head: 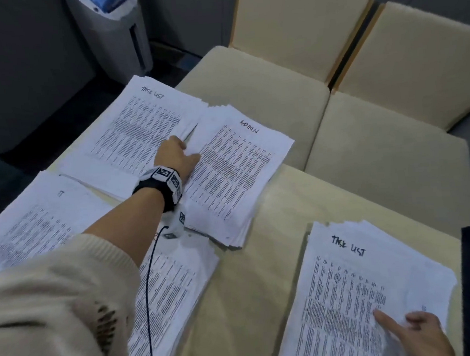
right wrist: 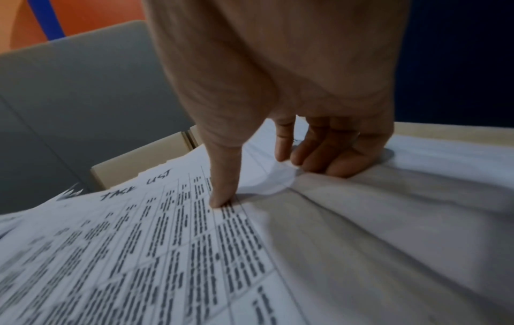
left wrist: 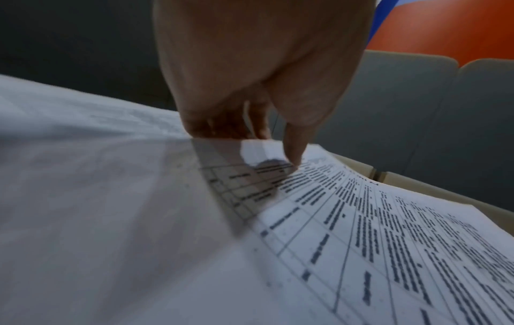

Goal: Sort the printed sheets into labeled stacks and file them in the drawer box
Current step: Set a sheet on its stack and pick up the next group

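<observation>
While the ADMIN stack (head: 235, 161) is pinched at its edge in the grip of the left hand (head: 175, 157), the near TASK LIST stack (head: 347, 295) on the worktop (head: 263, 287) is clutched, top sheet bunched, by the right hand (head: 423, 337).

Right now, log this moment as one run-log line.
phase: sorting | left hand: pinches top-sheet edge of ADMIN stack | right hand: bunches top sheet of near TASK LIST stack

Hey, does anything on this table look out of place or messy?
Two separate stacks both read TASK LIST: the far stack and the near stack. The ADMIN stack lies askew with its edges fanned out, and the near stack's top sheet buckles under the right hand.
</observation>
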{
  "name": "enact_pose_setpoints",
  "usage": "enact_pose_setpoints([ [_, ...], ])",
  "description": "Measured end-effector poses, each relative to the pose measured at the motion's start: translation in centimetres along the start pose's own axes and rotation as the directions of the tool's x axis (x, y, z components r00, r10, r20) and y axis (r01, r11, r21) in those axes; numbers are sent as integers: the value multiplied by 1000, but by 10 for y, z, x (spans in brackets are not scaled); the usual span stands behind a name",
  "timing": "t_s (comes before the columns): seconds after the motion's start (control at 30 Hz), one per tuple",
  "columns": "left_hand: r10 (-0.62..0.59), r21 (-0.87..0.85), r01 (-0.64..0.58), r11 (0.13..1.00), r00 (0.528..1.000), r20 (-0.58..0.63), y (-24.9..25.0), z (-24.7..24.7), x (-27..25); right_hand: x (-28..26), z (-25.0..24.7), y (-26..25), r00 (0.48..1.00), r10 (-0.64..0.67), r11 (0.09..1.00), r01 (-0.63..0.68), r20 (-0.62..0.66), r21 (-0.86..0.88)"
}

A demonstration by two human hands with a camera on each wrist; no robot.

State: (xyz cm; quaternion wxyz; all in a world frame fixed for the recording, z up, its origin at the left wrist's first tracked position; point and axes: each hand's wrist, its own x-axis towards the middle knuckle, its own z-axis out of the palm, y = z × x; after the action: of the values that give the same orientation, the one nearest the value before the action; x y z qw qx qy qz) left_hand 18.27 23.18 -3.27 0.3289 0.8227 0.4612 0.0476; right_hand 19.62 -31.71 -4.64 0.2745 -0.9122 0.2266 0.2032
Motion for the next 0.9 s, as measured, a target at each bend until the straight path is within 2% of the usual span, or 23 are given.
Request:
enact_pose_setpoints([
  [0.1,-43,-16,41,999,984,-172,3,8,-9,-2,-6,2,1000,-16,999,16,-3,52],
  [0.2,56,-84,-72,994,982,-180,17,18,-35,-7,-13,5,1000,-23,996,22,17,86],
  [0.27,109,-204,-144,968,979,-174,34,26,-66,-6,-15,11,998,-33,994,27,57,104],
  [0.33,154,-310,-193,931,977,-147,53,39,-115,-7,-18,22,995,-70,988,59,68,146],
  [0.4,221,-348,-224,910,974,-46,68,58,-168,-8,-21,30,991,-127,976,119,34,185],
  [0.5,263,-213,-221,952,945,195,75,95,-238,-18,-32,36,980,-201,955,199,-14,222],
  [0.6,155,-69,-140,988,931,332,62,130,-281,-28,-43,52,982,-186,933,174,11,314],
  [0.7,114,-40,-107,993,937,329,51,144,-311,-30,-48,74,975,-219,931,195,47,309],
  [0.83,100,-73,-85,994,967,235,49,144,-331,-28,-43,101,961,-271,886,227,55,404],
  [0.9,95,-64,-83,995,972,216,48,141,-331,-37,-45,97,951,-281,861,191,129,471],
])
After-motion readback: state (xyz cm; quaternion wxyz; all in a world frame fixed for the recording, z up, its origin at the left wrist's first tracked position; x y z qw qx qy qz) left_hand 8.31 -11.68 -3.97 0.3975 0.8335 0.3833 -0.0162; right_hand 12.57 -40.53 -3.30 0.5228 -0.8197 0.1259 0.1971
